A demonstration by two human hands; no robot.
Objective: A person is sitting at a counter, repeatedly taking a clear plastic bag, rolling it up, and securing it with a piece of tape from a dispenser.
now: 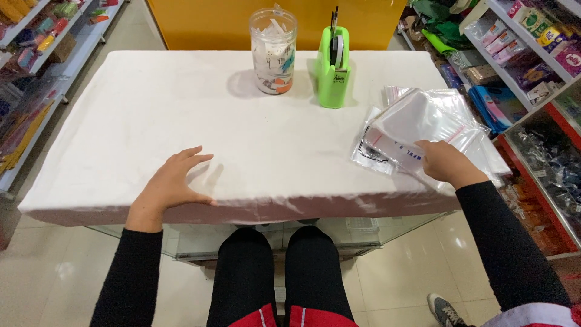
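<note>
White cloth covers the table (181, 109), which stands in a shop aisle with stocked shelves (532, 42) on both sides and a yellow counter front (212, 24) beyond its far edge

At the near edge, the left hand (172, 184) lies palm down on the bare cloth, its fingers (195, 156) spread and slightly lifted, pointing away from the body; it holds nothing, and no object lies close to its fingertips

The right hand (446, 162) rests on a loose pile of clear plastic bags (433, 118) at the right end of the table. Its fingers are curled together onto the nearest bag's lower edge, and they seem to pinch or press the film there, though the grip itself is hidden under the knuckles. From those fingers the pile fans out up and to the right, its long axis running diagonally away from the body toward the right-hand shelves. This hand is plainly the nearer one to the bags; the left is well apart from them, across the width of the table

Farther off, ahead of both hands, a clear plastic jar (273, 51) filled with small paper slips and bits stands near the far edge, and just beside it, to its right, a green tape dispenser (333, 69) stands upright with pens stuck in its top. Both are well out of the fingers' reach
</note>
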